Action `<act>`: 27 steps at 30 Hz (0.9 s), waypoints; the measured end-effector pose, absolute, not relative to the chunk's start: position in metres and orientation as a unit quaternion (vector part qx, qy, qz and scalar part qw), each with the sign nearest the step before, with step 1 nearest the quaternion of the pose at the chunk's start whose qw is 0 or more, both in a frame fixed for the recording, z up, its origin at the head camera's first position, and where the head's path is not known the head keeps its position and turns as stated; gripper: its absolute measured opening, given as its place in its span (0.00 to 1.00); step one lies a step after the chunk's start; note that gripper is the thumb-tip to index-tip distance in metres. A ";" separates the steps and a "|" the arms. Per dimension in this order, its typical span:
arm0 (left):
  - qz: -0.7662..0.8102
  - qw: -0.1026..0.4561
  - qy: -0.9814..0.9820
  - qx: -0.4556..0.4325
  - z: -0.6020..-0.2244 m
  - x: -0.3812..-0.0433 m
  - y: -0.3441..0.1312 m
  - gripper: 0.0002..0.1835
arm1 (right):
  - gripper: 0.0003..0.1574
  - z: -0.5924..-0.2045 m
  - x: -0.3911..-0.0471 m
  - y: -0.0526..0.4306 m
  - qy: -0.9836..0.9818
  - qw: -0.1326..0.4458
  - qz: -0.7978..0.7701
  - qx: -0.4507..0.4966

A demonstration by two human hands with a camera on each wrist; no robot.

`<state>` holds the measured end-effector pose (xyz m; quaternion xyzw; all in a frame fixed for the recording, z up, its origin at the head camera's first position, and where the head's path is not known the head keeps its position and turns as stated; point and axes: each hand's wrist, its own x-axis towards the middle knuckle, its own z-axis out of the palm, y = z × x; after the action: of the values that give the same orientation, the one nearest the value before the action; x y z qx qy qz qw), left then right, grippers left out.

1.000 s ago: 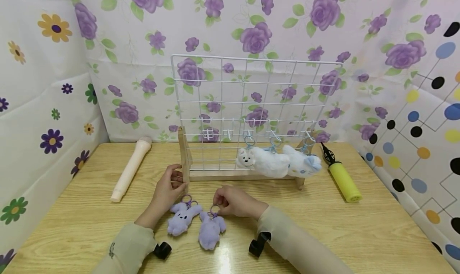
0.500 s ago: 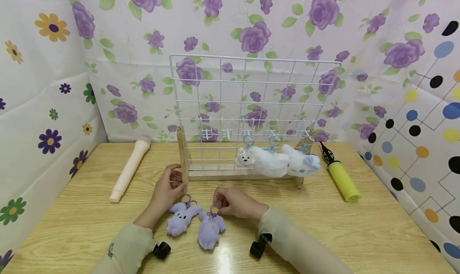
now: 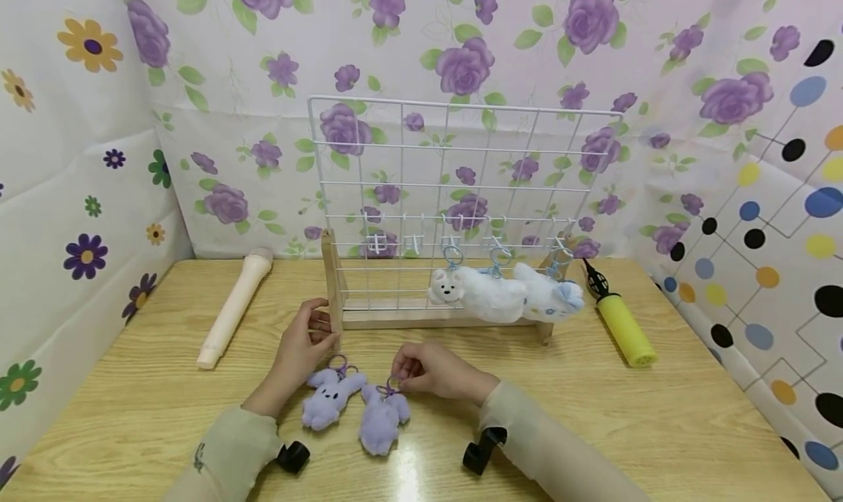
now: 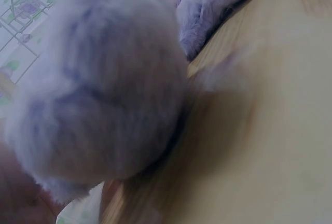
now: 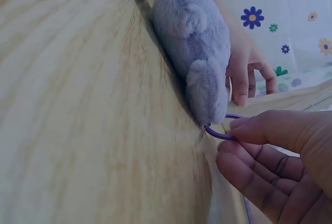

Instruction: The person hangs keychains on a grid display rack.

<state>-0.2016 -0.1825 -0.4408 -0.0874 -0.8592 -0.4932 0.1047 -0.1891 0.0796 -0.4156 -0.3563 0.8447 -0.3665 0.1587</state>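
Observation:
In the head view, two lilac plush rabbit-like keychains lie on the table in front of a white wire grid rack (image 3: 454, 147) with wooden feet. My right hand (image 3: 437, 370) pinches the purple ring (image 5: 220, 132) of the right plush keychain (image 3: 380, 423) between thumb and finger, as the right wrist view shows. The plush itself lies on the tabletop. My left hand (image 3: 299, 352) holds the rack's left wooden post (image 3: 333, 282) near its foot, thumb in front. Just beside that wrist lies the left plush keychain (image 3: 329, 399), face up; it looms large and blurred in the left wrist view.
White plush keychains (image 3: 490, 295) hang by blue rings from hooks on the rack's right half. Two white hooks (image 3: 377, 243) at the left carry nothing. A pale microphone-shaped stick (image 3: 233, 308) lies left, a yellow hand pump (image 3: 624, 330) right.
The head view has drifted slightly. My right fingers have shifted a little over the ring, covering more of it. My left hand stays at the post.

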 end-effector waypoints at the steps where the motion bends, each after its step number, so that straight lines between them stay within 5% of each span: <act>1: -0.493 0.104 -0.859 -0.088 -0.441 -0.202 -0.182 0.30 | 0.06 -0.415 -0.189 0.080 0.843 0.159 -0.370 -0.357; 27: -0.485 0.103 -0.864 -0.089 -0.440 -0.201 -0.184 0.30 | 0.04 -0.393 -0.185 0.088 0.832 0.137 -0.382 -0.379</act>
<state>-0.2007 -0.1835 -0.4402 -0.0893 -0.8636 -0.4855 0.1029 -0.1846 0.0879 -0.3931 -0.3789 0.8315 -0.3823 0.1374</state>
